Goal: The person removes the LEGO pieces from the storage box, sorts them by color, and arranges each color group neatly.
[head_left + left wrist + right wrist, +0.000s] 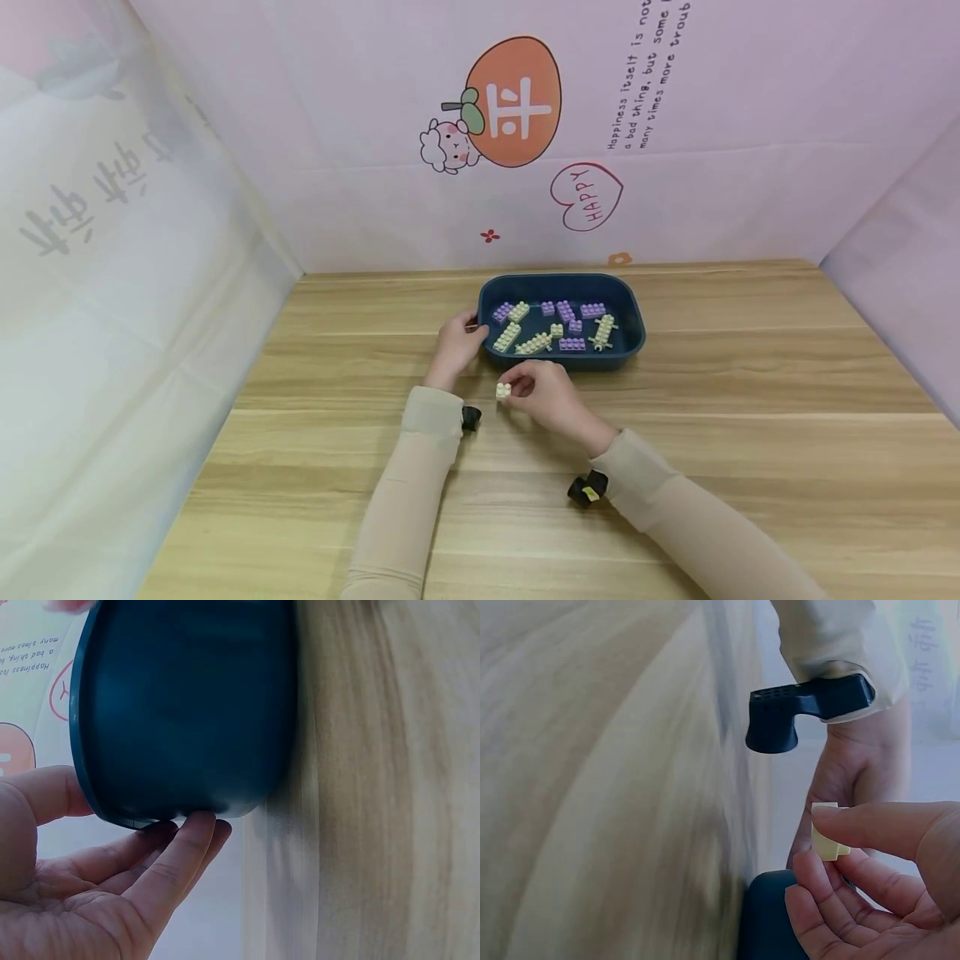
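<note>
My left hand (455,348) grips the left end of a dark blue tray (486,292); in the left wrist view its thumb is at the rim and the fingers (169,870) lie against the outer wall. Between thumb and fingertips, my right hand (550,395) pinches a small pale yellow toy building brick (503,391), held just in front of the tray. The studs face the head camera. From the right wrist view, the brick (825,836) shows side-on. Inside the tray lie several purple bricks (572,344) and several pale yellow bricks (507,337), some with short side pegs (603,331).
A wood-grain table (337,450) carries the tray near its far edge. Behind it hangs a white printed cloth (360,192), with another cloth wall (135,275) at the left. A small black camera (470,417) sits on the left wrist, another camera (587,489) on the right.
</note>
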{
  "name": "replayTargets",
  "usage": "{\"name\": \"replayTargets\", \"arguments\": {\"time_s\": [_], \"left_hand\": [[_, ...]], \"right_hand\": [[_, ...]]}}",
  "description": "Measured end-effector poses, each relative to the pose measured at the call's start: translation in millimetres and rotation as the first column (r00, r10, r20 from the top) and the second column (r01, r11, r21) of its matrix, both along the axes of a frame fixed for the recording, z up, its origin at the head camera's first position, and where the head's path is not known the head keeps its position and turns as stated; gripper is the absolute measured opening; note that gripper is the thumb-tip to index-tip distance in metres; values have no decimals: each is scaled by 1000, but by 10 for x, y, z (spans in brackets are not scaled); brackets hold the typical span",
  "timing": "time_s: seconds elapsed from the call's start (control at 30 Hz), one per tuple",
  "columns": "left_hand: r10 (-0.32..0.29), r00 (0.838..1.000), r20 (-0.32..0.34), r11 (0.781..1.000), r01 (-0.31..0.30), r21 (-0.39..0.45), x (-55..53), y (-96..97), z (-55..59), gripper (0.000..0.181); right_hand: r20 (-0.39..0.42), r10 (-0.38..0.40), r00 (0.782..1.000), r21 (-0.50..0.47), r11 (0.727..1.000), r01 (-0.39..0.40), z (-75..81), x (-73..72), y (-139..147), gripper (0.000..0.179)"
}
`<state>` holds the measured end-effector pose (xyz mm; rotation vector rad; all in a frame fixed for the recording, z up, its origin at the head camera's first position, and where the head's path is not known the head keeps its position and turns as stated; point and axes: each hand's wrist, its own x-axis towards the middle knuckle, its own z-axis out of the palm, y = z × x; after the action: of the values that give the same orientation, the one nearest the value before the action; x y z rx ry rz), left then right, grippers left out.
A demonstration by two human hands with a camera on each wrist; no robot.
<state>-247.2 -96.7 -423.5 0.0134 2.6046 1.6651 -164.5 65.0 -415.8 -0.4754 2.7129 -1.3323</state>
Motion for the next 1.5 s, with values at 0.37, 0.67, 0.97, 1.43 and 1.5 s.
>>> {"name": "replayTargets", "arguments": {"time_s": [0.37,0.67,0.97,1.43,1.5], "left_hand": [[-6,1000,13,1000,6,10,14,-8,18,42],[-8,1000,18,1000,8,18,22,-7,14,44],[-6,1000,23,1000,5,21,17,-3,0,44],[-4,999,44,999,3,36,1,-6,-29,46],[-5,999,41,999,4,32,-2,-7,-33,46]], "right_hand": [[59,17,998,-24,1000,-15,-84,29,-43,16],[80,23,996,-29,999,-21,-165,39,-57,14],[85,38,996,-23,999,-36,-220,12,-47,16],[121,42,992,33,998,-47,-262,-15,-50,18],[103,51,993,35,998,-55,-273,-12,-45,18]]}}
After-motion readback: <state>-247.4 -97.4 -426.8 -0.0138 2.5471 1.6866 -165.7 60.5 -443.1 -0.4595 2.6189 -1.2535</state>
